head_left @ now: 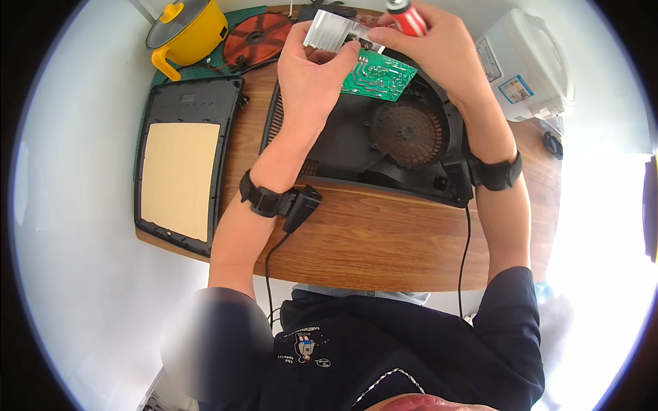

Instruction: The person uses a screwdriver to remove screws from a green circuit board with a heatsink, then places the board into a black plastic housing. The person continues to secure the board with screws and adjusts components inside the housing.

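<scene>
Left fingers [340,64] grip silver heatsink [327,31] of green circuit board [384,77], over black housing [343,140] near far edge of tabletop [370,240]. Right fingers [399,42] close around red tool [410,20]. Better keep board steady, tool straight.

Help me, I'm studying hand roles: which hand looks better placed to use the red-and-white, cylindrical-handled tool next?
Probably the right hand: it holds that tool near the flat green circuit board, while the left hand grasps the silvery metal piece.
</scene>
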A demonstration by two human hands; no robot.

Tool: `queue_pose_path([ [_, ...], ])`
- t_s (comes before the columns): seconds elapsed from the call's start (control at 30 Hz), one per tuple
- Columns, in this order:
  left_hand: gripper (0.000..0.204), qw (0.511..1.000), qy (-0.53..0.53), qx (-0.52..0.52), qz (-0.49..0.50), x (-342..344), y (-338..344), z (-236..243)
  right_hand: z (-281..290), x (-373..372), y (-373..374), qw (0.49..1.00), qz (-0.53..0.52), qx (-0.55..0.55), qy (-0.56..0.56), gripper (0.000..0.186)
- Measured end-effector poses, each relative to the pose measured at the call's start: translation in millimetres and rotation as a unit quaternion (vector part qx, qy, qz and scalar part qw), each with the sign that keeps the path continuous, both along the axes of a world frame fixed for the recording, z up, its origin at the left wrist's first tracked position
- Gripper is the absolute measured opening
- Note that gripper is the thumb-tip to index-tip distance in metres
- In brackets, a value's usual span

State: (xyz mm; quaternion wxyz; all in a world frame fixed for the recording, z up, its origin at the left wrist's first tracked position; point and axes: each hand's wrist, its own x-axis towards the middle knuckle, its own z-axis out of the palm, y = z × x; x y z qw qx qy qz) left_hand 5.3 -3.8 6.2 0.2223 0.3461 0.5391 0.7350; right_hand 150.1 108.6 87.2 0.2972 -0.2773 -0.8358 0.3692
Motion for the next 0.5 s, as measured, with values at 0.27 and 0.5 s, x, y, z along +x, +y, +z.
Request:
queue_pose_path([
  [0.27, 0.035, 0.997, -0.065, 0.027, -0.019, -5, 2, -2, -7, 65, 3, 0.994, 0.048, -0.101, -0.020, 0.046],
  [0.5, 0.030, 0.996, -0.074, -0.032, -0.027, -6, -1, 7, -13, 92, -12, 0.988, 0.042, -0.122, 0.089, 0.043],
])
